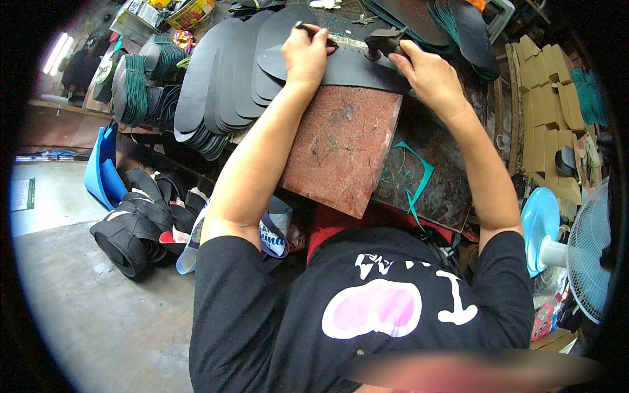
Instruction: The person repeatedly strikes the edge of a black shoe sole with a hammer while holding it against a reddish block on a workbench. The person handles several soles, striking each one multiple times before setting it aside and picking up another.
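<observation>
Your left hand (304, 56) presses flat on the black sole sheet (354, 69), fingers together around a thin dark tool, on the far edge of the reddish cutting board (341, 147) on the tabletop (439, 183). Your right hand (429, 75) has fingers clamped on a dark metal cutter (383, 42) standing on the sheet. Many cut soles (223, 78) are already stacked to the left; teal offcuts (419, 180) lie by the board. This sheet looks uncut so far, I can't tell for sure.
</observation>
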Action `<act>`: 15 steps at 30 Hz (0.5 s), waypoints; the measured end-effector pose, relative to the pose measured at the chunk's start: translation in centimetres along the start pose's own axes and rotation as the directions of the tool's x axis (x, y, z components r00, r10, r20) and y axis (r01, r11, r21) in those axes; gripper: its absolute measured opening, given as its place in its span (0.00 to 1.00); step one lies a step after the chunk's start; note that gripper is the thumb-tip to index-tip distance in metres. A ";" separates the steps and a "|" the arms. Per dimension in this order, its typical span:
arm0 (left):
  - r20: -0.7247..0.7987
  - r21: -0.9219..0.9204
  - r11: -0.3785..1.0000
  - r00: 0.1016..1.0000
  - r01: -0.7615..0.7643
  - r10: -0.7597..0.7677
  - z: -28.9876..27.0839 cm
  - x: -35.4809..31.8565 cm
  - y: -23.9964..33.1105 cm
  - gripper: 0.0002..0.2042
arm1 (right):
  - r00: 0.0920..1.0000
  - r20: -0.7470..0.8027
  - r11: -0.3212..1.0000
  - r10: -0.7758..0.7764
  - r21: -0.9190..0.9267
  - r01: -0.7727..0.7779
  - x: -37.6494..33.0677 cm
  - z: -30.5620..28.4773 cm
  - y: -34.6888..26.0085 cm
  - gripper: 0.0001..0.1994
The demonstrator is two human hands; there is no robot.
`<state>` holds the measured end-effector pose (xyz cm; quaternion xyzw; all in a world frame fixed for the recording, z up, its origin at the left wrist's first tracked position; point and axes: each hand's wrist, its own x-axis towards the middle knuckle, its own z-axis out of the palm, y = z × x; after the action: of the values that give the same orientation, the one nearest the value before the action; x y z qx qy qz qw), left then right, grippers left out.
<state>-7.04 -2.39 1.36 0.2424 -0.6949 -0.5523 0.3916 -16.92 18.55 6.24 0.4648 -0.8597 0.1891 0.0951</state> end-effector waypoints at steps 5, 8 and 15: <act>0.050 -0.214 0.977 0.999 0.000 0.011 -0.2 -0.1 -0.4 0.07 | 0.999 -0.039 0.998 0.008 0.065 -0.006 -0.2 0.8 0.1 0.19; 0.039 -0.116 0.993 0.998 -0.034 0.039 -0.2 -0.2 -0.3 0.06 | 0.998 -0.048 0.997 -0.037 0.059 0.040 0.4 -1.0 -0.5 0.19; 0.113 0.382 0.817 0.899 -0.433 0.424 0.3 -0.7 0.6 0.09 | 0.871 -0.482 0.789 -0.100 0.495 0.364 1.1 -6.4 -2.8 0.14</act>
<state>-6.83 -1.56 1.72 0.1479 -0.8332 -0.3001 0.4402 -15.32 18.96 13.08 0.5227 -0.6543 0.5219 0.1621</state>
